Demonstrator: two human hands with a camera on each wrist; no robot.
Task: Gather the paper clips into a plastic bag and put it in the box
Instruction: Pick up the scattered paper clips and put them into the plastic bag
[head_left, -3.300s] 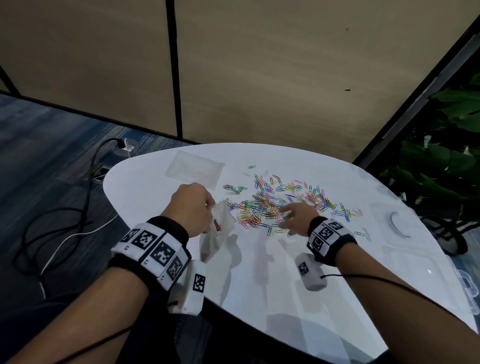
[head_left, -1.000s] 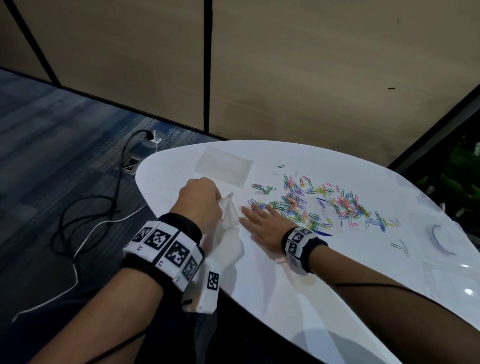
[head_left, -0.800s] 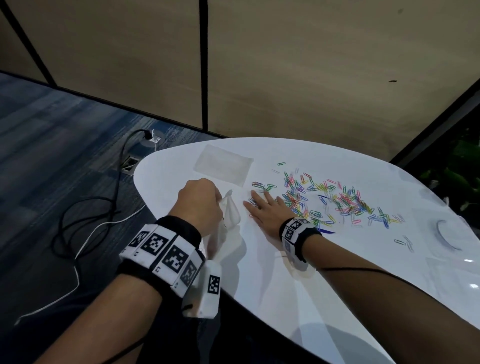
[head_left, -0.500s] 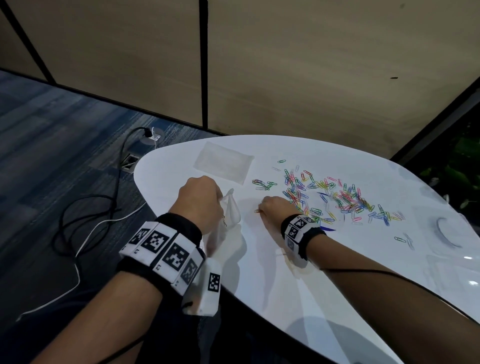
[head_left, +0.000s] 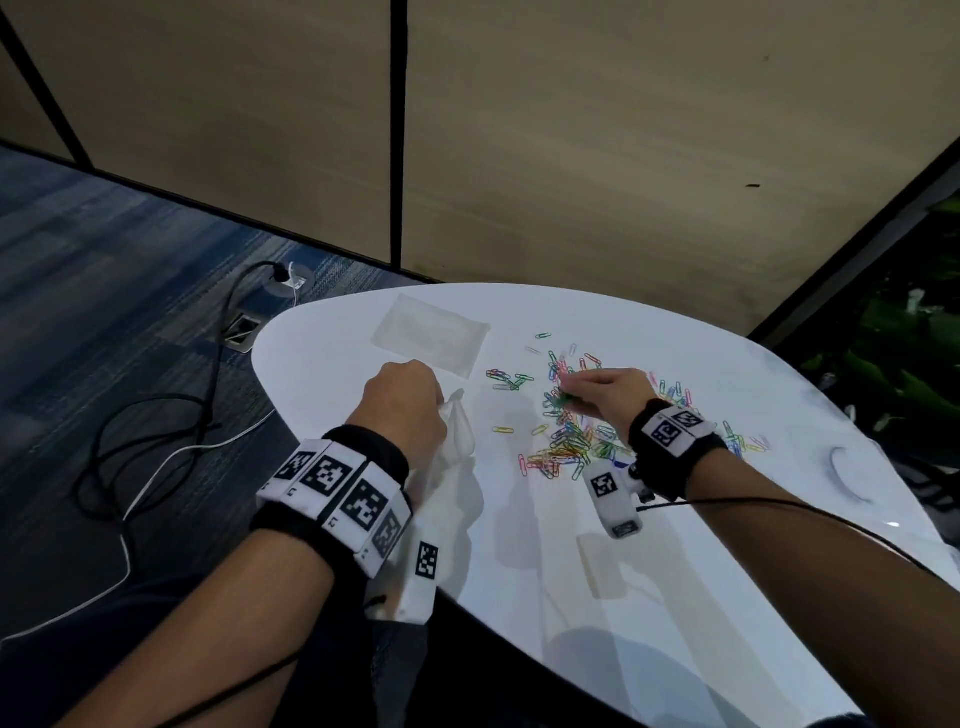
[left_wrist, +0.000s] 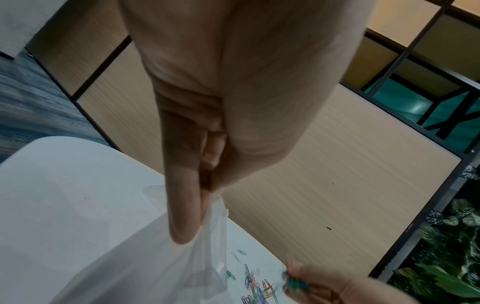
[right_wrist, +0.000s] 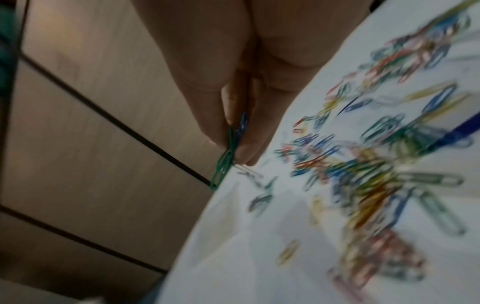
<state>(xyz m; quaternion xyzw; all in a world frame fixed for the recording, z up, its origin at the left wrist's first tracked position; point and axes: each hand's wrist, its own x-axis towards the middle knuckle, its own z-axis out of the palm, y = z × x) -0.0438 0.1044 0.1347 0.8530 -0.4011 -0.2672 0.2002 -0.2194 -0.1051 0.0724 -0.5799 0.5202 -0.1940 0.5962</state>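
Note:
Colourful paper clips (head_left: 569, 441) lie scattered on the white table (head_left: 519, 545). My left hand (head_left: 402, 410) pinches the top edge of a clear plastic bag (head_left: 457, 436) near the table's left edge; the bag (left_wrist: 182, 265) hangs below the thumb and fingers in the left wrist view. My right hand (head_left: 597, 389) is raised just above the pile and pinches a few green and blue paper clips (right_wrist: 228, 152) between thumb and fingers. The held clips (left_wrist: 296, 284) also show at the lower right of the left wrist view.
A second flat clear bag (head_left: 431, 338) lies at the table's far left. A clear plastic box (head_left: 914, 519) sits at the right edge, mostly out of frame. Cables (head_left: 156, 441) trail on the carpet to the left. Plants (head_left: 893, 364) stand at the right.
My right hand swept clips toward the bag with a flat palm, then curled, lifted and moved back right over the pile, now pinching a few clips. My left hand kept holding the bag.

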